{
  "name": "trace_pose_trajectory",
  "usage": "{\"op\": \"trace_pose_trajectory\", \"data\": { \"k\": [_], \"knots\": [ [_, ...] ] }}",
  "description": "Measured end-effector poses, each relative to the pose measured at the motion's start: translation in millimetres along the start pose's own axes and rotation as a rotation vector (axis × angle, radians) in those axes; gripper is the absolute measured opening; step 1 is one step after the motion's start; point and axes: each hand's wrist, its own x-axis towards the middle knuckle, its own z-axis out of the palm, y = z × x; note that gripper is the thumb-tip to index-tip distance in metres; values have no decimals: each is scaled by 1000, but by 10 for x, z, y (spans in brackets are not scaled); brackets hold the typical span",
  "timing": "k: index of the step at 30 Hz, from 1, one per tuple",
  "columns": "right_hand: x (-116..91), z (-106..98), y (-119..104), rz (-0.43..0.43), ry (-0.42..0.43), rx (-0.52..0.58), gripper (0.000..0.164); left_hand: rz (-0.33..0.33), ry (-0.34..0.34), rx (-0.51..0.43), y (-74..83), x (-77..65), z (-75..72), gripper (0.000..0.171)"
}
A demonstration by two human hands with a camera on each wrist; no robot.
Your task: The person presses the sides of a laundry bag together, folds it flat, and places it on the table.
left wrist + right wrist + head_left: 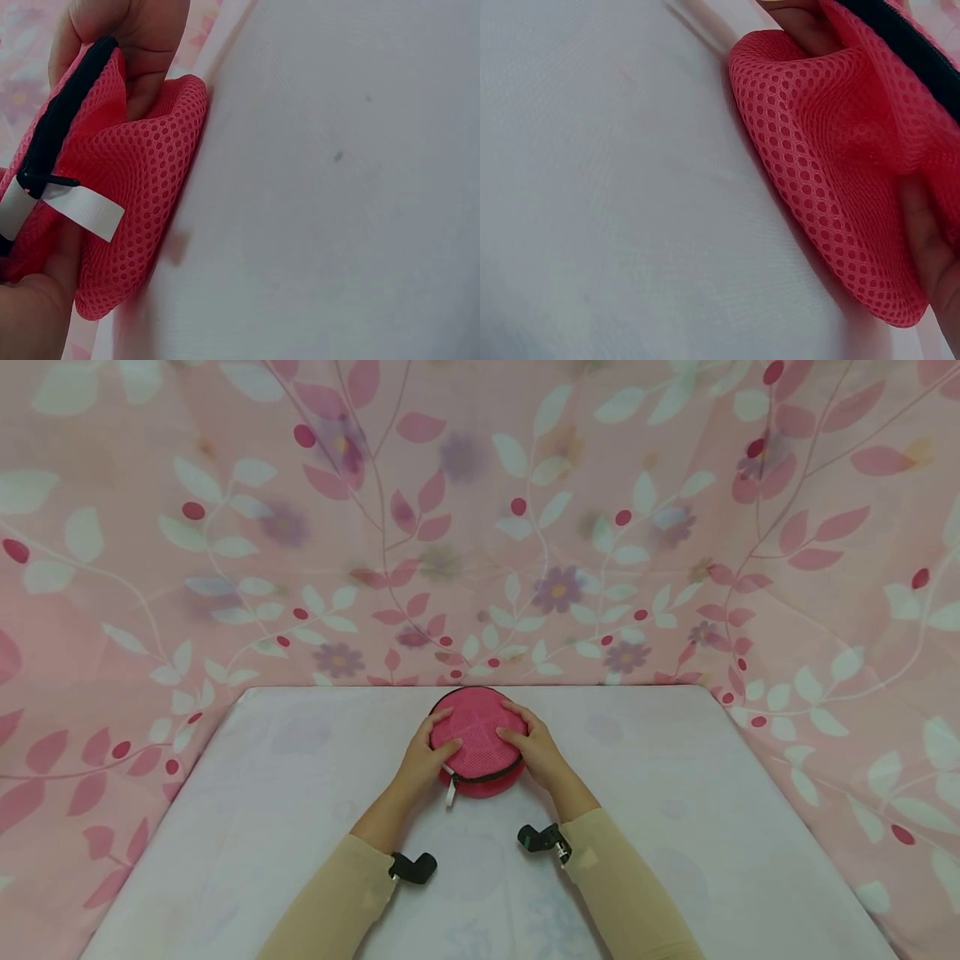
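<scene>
A round pink mesh zip pouch point(480, 739) is at the far middle of the table, its top tilted toward me. My left hand point(422, 756) grips its left side, thumb on top. On the opposite side my right hand point(542, 753) holds it the same way, with fingers over the upper edge. A dark zipper point(64, 112) runs round the rim and looks closed along the part that shows. From it hangs a white pull tab point(86, 210), close to my left hand. The mesh side point(802, 150) is creased and dented between the hands. Some fingers are hidden under the pouch.
The table point(300, 793) has a white cloth with faint prints. Pink floral curtains point(465, 527) hang behind its back edge and along both sides. A dark wrist camera point(414, 867) sits on the left sleeve and another camera point(542, 839) on the right.
</scene>
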Motion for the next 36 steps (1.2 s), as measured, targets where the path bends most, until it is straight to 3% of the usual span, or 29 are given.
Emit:
{"op": "trace_pose_trajectory", "data": {
  "k": [7, 15, 25, 36],
  "knots": [
    [-25, -16, -13, 14, -19, -9, 57, -24, 36, 23, 7, -6, -8, 58],
    [-59, -58, -63, 7, -33, -130, 56, -51, 39, 49, 18, -19, -22, 58],
    [-112, -132, -104, 31, -60, -284, 57, -58, 16, 102, 19, -39, -34, 57],
    [-117, -180, -79, 28, -101, -309, 61, -65, -13, 131, 29, -48, -64, 58]
  ]
}}
